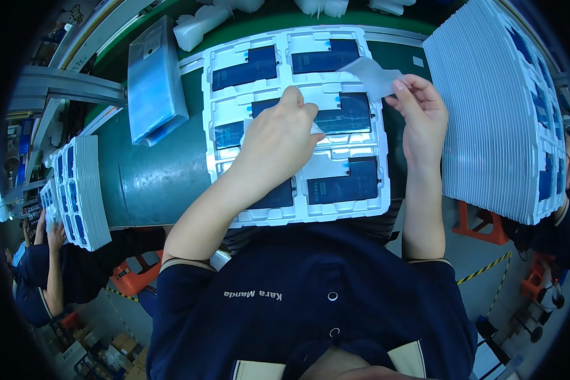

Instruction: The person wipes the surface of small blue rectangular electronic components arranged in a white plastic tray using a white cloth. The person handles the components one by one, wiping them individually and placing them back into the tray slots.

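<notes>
A white moulded tray [383,201] lies before me, its pockets holding several flat black L-shaped battery packs [247,71]. Over the tray's middle row is my left hand [278,136], closed with its fingers bent together. Pale film-like bits show at its edges, but what the fingers grip is hidden. Beneath that hand, a battery pack in the middle left pocket is partly covered. My right hand [424,111] pinches a translucent film sheet [372,77] between thumb and fingers. This sheet hangs over the tray's upper right edge, partly across the top right battery pack.
A tall stack of filled white trays [487,107] stands at the right, and another tray stack [85,190] at the left. A blue translucent plastic sleeve [158,82] lies on the green table [152,180]. Bundles of clear film [199,25] lie at the back. Other people work on both sides.
</notes>
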Demonstrator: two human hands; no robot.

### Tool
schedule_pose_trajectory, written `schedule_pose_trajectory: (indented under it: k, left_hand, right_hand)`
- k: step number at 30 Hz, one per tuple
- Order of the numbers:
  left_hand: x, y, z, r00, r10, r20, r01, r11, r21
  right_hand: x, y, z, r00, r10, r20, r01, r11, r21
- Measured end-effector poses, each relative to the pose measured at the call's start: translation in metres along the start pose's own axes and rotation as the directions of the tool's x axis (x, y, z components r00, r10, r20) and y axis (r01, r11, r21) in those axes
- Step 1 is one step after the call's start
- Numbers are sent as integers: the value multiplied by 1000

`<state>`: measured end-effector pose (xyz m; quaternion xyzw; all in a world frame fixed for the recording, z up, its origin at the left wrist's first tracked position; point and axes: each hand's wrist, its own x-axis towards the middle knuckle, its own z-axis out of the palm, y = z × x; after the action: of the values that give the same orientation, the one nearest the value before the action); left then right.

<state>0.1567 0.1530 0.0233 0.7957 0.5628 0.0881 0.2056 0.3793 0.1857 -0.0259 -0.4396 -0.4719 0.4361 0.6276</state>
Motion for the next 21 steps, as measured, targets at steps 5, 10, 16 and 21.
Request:
schedule_pose_trajectory:
  k: [5,10,16,21]
  left_hand:
    - [15,-10,-1,1000,17,-11,-17,997,-69]
    - [16,-16,-4,977,211,-17,-211,966,-148]
    - [-29,0,-32,963,271,2,-264,940,-216]
    - [-35,0,-25,953,292,87,-252,916,-311]
  right_hand:
    - [4,0,-3,995,20,-95,-17,999,31]
    - [15,9,1,992,-26,-126,34,997,63]
    - [-1,3,15,959,135,251,-66,961,-267]
    - [-4,-8,18,937,99,335,118,812,-572]
